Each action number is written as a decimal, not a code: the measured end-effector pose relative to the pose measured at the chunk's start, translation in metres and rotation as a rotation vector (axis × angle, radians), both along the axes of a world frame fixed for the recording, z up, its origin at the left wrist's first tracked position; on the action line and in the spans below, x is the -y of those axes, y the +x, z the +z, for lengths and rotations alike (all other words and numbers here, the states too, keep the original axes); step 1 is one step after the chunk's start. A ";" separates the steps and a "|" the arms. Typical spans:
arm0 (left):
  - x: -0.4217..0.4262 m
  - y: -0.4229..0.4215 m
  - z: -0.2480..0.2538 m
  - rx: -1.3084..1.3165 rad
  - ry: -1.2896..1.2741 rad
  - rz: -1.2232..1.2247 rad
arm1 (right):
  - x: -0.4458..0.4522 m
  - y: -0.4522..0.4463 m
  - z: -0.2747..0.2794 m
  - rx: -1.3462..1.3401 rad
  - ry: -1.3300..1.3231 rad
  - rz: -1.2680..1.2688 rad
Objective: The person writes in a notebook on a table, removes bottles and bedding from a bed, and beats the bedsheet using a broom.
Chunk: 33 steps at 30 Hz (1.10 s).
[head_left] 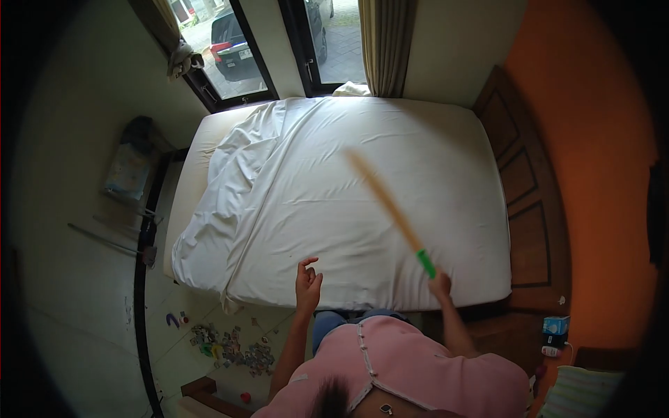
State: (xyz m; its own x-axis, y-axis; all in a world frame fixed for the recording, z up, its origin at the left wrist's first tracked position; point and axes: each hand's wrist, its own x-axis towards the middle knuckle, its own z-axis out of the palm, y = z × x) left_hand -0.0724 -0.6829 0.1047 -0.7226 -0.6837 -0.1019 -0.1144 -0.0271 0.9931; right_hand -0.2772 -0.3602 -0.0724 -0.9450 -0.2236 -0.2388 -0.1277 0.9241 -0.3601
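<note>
My right hand (439, 283) is closed round the green handle of a long, thin tan stick-like tool (390, 207), blurred along its length. The tool slants up and to the left over the bed. My left hand (308, 280) is raised near the bed's front edge with its fingers apart and slightly bent, holding nothing. Beneath both hands lies a white sheet (334, 223) on the mattress. It is wrinkled and bunched at the left, where part of the pale mattress (182, 198) shows.
A wooden headboard (533, 209) stands at the right. Small scattered items (233, 348) lie on the floor at the lower left. Long-handled tools (111, 242) lean by the left wall. Boxes (555, 331) sit at the lower right. Windows (233, 52) and a curtain (388, 49) are behind the bed.
</note>
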 end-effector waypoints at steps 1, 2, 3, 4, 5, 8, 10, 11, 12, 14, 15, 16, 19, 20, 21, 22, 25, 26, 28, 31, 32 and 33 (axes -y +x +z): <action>-0.001 0.003 -0.001 -0.014 0.007 0.020 | 0.002 -0.016 0.012 -0.028 -0.066 -0.108; -0.001 0.007 -0.001 -0.013 0.006 0.028 | 0.001 -0.030 0.024 -0.056 -0.132 -0.216; -0.001 0.010 -0.001 -0.034 0.023 0.032 | -0.004 -0.047 0.013 -0.094 -0.155 -0.250; -0.001 0.014 -0.001 -0.053 0.040 0.034 | 0.002 -0.049 0.010 -0.092 -0.154 -0.244; 0.000 0.019 0.000 -0.052 0.040 0.037 | 0.008 -0.049 0.008 0.000 -0.241 -0.403; 0.003 0.033 -0.002 -0.087 0.164 0.009 | 0.025 -0.008 -0.005 0.386 -0.205 -0.513; 0.008 0.044 -0.009 -0.074 0.223 0.007 | 0.013 0.045 -0.045 0.575 0.046 -0.005; 0.007 0.052 -0.013 -0.076 0.228 0.006 | 0.004 0.088 -0.056 0.399 0.058 0.234; 0.013 0.061 -0.014 -0.102 0.236 0.048 | 0.004 0.119 -0.062 0.203 0.062 0.469; 0.015 0.081 -0.019 -0.107 0.255 0.088 | 0.000 0.130 -0.040 0.203 0.087 0.493; 0.020 0.089 -0.020 -0.093 0.228 0.082 | -0.002 0.135 -0.030 0.198 0.105 0.516; 0.025 0.096 -0.020 -0.081 0.200 0.075 | -0.008 0.135 -0.022 0.151 0.053 0.423; 0.035 0.126 -0.019 -0.048 0.201 0.099 | -0.032 0.117 -0.027 0.002 -0.043 -0.039; 0.039 0.138 -0.020 -0.045 0.220 0.112 | -0.031 0.112 -0.008 0.037 -0.045 -0.211; 0.042 0.149 -0.018 -0.042 0.218 0.126 | -0.034 0.105 -0.019 -0.106 -0.091 -0.312; 0.045 0.159 -0.018 -0.040 0.221 0.123 | -0.029 0.104 -0.014 0.003 -0.246 -0.506; 0.055 0.193 -0.020 -0.180 0.359 0.165 | -0.007 0.142 -0.032 0.235 -0.352 -0.640; 0.059 0.206 -0.020 -0.182 0.357 0.158 | -0.005 0.166 -0.062 0.360 -0.334 -0.568; 0.063 0.228 -0.019 -0.206 0.392 0.132 | 0.017 0.238 -0.047 0.476 -0.038 -0.066; 0.066 0.257 -0.014 -0.168 0.403 0.074 | 0.042 0.311 -0.031 0.556 -0.124 0.037; 0.066 0.266 -0.013 -0.165 0.406 0.069 | 0.042 0.324 -0.029 0.404 -0.067 0.254; 0.064 0.278 -0.009 -0.092 0.373 0.045 | 0.034 0.344 -0.032 0.259 -0.007 0.463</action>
